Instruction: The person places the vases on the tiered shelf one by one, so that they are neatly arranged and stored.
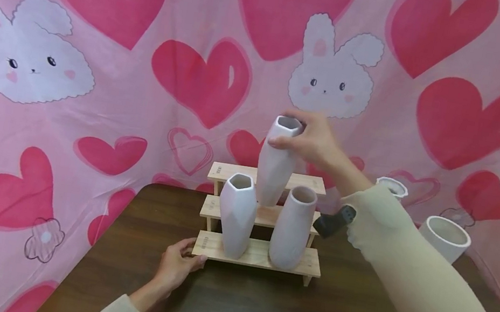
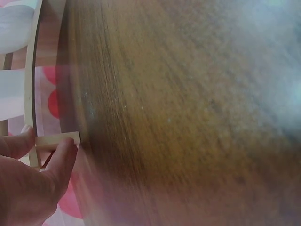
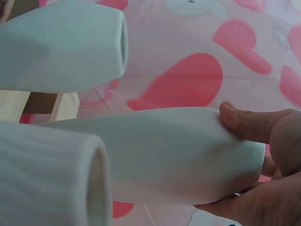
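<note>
My right hand (image 1: 309,137) grips a white faceted vase (image 1: 273,173) by its rim, upright, its base at the middle tier of a wooden stand (image 1: 259,250); whether it touches the tier I cannot tell. In the right wrist view the thumb and fingers of the right hand (image 3: 270,155) pinch the vase (image 3: 178,155) from both sides. On the lowest tier stand another faceted vase (image 1: 236,216) and a rounded vase (image 1: 290,233). My left hand (image 1: 175,267) holds the left end of that tier; in the left wrist view the left hand (image 2: 35,174) pinches its corner and leg (image 2: 56,140).
Behind my right sleeve, at the right of the brown table (image 1: 118,244), are a white cup-shaped vessel (image 1: 445,239) and a vessel with a scalloped rim (image 1: 392,187), both partly hidden. A pink cloth (image 1: 192,21) with hearts and rabbits hangs behind the table.
</note>
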`<state>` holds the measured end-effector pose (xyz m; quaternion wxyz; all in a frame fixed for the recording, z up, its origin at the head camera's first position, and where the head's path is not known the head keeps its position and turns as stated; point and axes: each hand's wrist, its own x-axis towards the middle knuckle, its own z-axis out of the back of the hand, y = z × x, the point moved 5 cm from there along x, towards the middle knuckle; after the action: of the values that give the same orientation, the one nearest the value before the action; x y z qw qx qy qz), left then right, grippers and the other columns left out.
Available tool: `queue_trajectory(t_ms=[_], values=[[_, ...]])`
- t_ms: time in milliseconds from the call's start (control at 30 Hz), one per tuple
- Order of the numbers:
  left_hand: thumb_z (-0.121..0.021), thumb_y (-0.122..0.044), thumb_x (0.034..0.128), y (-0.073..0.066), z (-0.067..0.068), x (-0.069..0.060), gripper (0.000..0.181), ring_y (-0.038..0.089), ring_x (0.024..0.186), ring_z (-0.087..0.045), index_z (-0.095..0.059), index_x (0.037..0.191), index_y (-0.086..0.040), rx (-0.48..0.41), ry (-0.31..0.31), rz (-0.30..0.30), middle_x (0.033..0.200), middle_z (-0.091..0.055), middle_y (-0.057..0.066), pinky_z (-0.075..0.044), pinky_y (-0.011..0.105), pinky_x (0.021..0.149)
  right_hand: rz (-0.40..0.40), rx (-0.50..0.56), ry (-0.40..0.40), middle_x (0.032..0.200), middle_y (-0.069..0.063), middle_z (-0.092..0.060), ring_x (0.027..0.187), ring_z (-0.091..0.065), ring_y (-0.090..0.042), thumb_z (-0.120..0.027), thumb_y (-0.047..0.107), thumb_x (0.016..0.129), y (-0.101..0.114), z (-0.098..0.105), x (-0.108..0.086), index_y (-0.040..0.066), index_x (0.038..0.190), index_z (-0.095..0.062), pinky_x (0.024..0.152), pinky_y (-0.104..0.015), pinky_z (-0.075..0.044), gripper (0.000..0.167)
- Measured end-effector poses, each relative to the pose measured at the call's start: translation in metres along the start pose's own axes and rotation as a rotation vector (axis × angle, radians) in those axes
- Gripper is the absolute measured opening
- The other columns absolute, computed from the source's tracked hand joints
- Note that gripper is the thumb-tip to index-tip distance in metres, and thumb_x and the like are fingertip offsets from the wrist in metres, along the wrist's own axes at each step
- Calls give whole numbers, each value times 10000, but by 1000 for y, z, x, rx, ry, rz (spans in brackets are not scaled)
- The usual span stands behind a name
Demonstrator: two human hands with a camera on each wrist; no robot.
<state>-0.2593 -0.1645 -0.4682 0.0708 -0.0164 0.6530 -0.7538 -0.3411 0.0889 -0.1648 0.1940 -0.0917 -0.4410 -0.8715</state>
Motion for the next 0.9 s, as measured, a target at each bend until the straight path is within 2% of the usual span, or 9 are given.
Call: queue_trajectory(t_ms=[267, 433, 700, 900], values=[[-740, -22, 825, 0, 0, -1, 555, 240, 838, -698, -497, 1311, 91, 23, -19, 0, 1084, -660, 233, -613, 357, 738, 19, 13, 22, 1011, -109, -656, 889, -602, -265, -830, 168, 757, -1, -22, 4, 83, 1166, -657, 768, -387, -579, 452], [-740, -23, 826, -1, 0, -2, 559, 264, 855, -696, -494, 1314, 93, 21, -18, 6, 1084, -660, 232, -613, 354, 741, 37, 7, 22, 986, -113, -660, 863, -604, -258, -832, 155, 751, -2, -33, 10, 72, 1126, -670, 747, -368, -581, 417], [-741, -14, 822, 0, 1, -2, 566, 283, 864, -695, -488, 1316, 98, 11, -12, 3, 1087, -657, 234, -612, 359, 746, -63, 38, 62, 1055, -98, -648, 901, -611, -274, -820, 141, 770, -8, -50, 17, 85, 1173, -650, 760, -378, -597, 441], [-737, -8, 826, 0, 1, -1, 558, 285, 857, -696, -489, 1314, 99, 21, -12, -7, 1079, -659, 234, -612, 358, 745, -81, 39, 82, 1085, -105, -640, 915, -607, -278, -819, 128, 771, -12, -57, 22, 73, 1193, -640, 759, -365, -597, 462]])
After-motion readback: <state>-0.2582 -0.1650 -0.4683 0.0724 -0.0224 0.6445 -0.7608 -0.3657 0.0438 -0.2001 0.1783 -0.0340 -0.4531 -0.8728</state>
